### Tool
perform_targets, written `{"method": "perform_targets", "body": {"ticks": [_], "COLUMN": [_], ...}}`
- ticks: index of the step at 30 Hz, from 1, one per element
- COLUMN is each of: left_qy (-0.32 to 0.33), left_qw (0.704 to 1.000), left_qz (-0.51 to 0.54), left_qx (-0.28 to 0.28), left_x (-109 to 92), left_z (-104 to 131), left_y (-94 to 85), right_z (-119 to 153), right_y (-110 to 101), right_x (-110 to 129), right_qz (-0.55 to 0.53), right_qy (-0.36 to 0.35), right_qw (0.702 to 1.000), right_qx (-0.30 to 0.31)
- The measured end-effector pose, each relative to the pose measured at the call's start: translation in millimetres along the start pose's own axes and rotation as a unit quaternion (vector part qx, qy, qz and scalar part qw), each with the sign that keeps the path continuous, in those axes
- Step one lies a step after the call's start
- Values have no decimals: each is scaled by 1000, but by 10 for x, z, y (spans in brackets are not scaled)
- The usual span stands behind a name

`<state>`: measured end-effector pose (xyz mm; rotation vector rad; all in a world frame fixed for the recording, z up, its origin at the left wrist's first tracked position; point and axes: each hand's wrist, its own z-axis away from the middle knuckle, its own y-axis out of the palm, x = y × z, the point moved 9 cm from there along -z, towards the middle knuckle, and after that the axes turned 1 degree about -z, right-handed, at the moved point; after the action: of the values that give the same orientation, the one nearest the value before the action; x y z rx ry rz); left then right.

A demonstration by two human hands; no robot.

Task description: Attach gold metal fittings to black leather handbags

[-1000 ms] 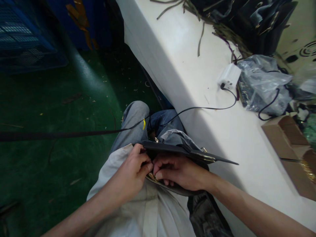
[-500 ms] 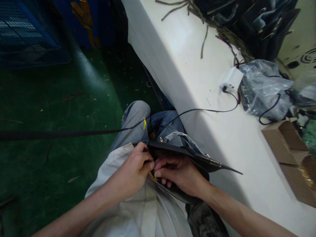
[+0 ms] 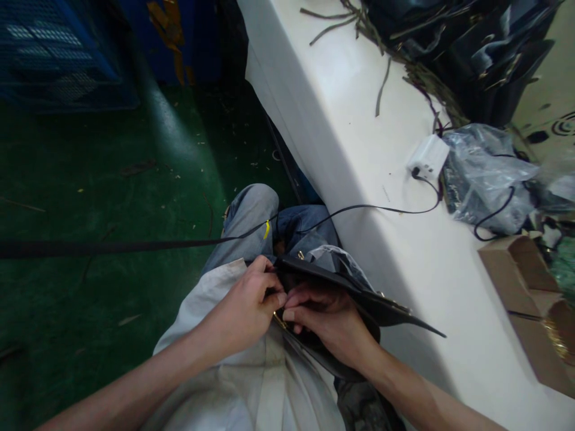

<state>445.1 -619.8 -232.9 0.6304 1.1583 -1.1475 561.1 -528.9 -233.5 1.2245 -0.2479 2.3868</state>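
From here I see a dull green floor (image 3: 112,179) spreading out to the left of the hands, littered with small pale scraps and a few darker strips. A streak of whitish light falls across it, ahead and to the left; around it the room is dim, darkest beyond the hands beside the tabletop edge. Farther off on that side stand a blue mesh crate (image 3: 58,60) and, next to it, a blue surface (image 3: 204,45) with orange-brown tape (image 3: 168,27) on it. To the right of the hands runs a long white tabletop (image 3: 359,143), brightly lit on top, its near side in grey shadow.
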Motion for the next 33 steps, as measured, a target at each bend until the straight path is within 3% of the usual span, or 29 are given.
{"method": "perform_targets", "body": {"ticks": [10, 15, 25, 33], "left_qy": [23, 40, 16, 15], "left_qw": [999, 997, 996, 992], "left_qz": [6, -33, -66, -125], "left_qx": [33, 59, 55, 31], "left_x": [-20, -65, -25, -100], "left_z": [1, 30, -44, 16], "left_y": [8, 1, 16, -27], "right_z": [3, 1, -39, -28], "right_y": [-58, 5, 60, 48], "right_x": [-64, -38, 49, 120], "right_qz": [-8, 49, 136, 143], "right_qy": [10, 27, 17, 9], "right_qw": [999, 998, 990, 990], "right_qx": [-35, -3, 33, 9]}}
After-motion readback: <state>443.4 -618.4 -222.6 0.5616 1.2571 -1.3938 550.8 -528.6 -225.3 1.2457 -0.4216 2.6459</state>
